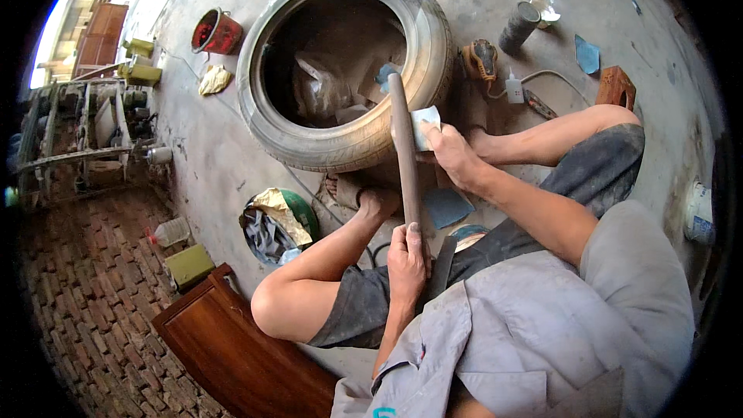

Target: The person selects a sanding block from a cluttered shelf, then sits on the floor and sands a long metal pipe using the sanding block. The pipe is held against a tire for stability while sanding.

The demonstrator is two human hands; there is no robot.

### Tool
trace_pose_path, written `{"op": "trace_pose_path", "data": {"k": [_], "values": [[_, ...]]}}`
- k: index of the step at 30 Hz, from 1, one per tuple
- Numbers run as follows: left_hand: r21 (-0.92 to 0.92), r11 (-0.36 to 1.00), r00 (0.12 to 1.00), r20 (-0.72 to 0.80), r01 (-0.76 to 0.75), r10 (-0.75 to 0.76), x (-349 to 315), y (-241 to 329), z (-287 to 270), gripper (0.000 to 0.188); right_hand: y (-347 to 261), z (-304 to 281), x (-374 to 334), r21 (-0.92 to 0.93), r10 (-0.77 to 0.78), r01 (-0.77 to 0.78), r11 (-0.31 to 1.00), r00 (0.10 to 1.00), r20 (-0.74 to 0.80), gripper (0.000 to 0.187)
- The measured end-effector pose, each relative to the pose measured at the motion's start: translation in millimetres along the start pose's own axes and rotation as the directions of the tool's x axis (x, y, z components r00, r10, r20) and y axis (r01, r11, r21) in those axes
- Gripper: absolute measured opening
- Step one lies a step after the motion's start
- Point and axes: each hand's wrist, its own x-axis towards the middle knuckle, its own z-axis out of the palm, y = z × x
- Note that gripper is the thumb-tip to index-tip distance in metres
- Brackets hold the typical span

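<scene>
The person's grey shirt [534,302] is filling the space nearest the camera, behind both hands. A large tyre [333,151] is lying on the floor ahead of the hands, its open middle holding crumpled plastic and scraps. A reddish-brown wooden panel [240,352] is lying well to the left of the left hand [409,265], nearer the body. That hand is wrapping closed around the lower end of a long brown strip [405,159], which is rising away from it, its far end passing in front of the tyre. A green tub [300,220] is sitting left of and beyond the left hand. A yellow-and-black power tool [483,60] is lying beyond the right hand [455,153]. The right hand is pinching a small pale sheet [425,124] just beside the strip; whether they are touching, I cannot tell.
</scene>
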Motion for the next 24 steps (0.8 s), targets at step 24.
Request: {"op": "trace_pose_path", "data": {"k": [24], "values": [[0.052, 0.987, 0.947, 0.279, 0.15, -0.158, -9, 14, 17, 0.027, -2, -14, -2, 0.395, 0.01, 0.027, 0.918, 0.996, -0.09, 0.034]]}}
